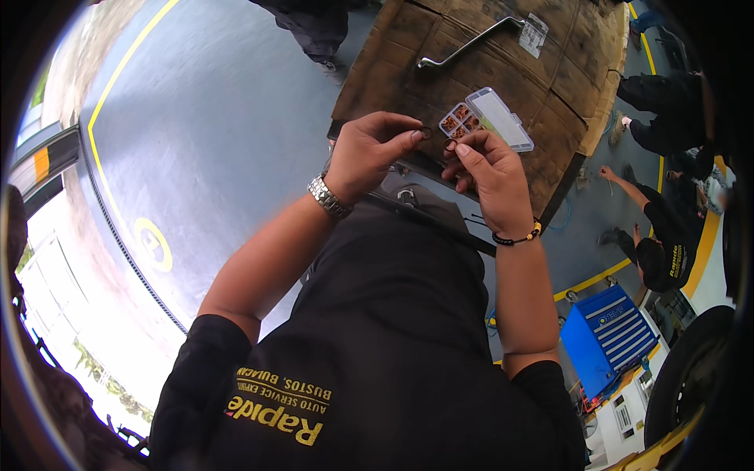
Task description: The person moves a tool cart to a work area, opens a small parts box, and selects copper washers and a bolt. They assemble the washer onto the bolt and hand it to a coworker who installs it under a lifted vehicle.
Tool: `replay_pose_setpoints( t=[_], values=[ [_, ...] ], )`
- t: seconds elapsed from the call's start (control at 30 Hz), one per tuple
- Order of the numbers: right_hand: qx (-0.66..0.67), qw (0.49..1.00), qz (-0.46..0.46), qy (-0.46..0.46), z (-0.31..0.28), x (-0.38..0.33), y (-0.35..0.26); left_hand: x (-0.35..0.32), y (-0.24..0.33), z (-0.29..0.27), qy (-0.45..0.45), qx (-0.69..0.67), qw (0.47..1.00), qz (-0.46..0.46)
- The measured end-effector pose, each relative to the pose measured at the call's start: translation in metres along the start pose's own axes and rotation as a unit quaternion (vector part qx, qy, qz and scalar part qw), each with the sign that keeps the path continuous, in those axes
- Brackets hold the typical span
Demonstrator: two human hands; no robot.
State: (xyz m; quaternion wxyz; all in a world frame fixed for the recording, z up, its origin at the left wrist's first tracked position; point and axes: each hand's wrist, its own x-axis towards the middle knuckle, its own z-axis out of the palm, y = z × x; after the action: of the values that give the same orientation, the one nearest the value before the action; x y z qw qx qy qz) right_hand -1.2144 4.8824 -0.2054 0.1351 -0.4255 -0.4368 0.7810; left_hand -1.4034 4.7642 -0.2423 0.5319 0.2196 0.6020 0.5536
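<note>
My left hand (367, 155), with a metal watch at its wrist, pinches a small dark ring (426, 133) between thumb and forefinger. Close by on the right, my right hand (496, 179) holds a small copper-coloured ring (450, 144) at its fingertips. Both rings are held up over the near edge of a table, a short gap apart. Just beyond my right hand lies a clear plastic compartment case (500, 119) with its lid folded back. Several copper-coloured washers (450, 123) fill its compartments, partly hidden by my fingers.
Stained brown cardboard (385, 82) covers the table. A long offset box wrench (471, 44) and a printed paper label (534, 35) lie at its far side. One person (314, 27) stands beyond the table; others (667, 228) work at right, near a blue tool cabinet (609, 334).
</note>
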Motion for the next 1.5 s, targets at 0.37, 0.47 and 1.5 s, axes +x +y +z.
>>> replay_pose_setpoints(
  t=[0.37, 0.47, 1.5],
  values=[
    [0.070, 0.997, -0.026, 0.013, 0.019, -0.023, -0.022, -0.014, 0.029, 0.022, -0.079, -0.093, 0.992, 0.033],
    [0.065, 0.997, -0.026, 0.024, 0.024, -0.025, -0.028, -0.011, 0.030, 0.020, -0.092, -0.096, 0.990, 0.047],
    [0.053, 0.997, -0.059, -0.012, 0.025, -0.045, -0.050, -0.023, 0.051, 0.024, -0.113, -0.114, 0.979, 0.127]
  ],
)
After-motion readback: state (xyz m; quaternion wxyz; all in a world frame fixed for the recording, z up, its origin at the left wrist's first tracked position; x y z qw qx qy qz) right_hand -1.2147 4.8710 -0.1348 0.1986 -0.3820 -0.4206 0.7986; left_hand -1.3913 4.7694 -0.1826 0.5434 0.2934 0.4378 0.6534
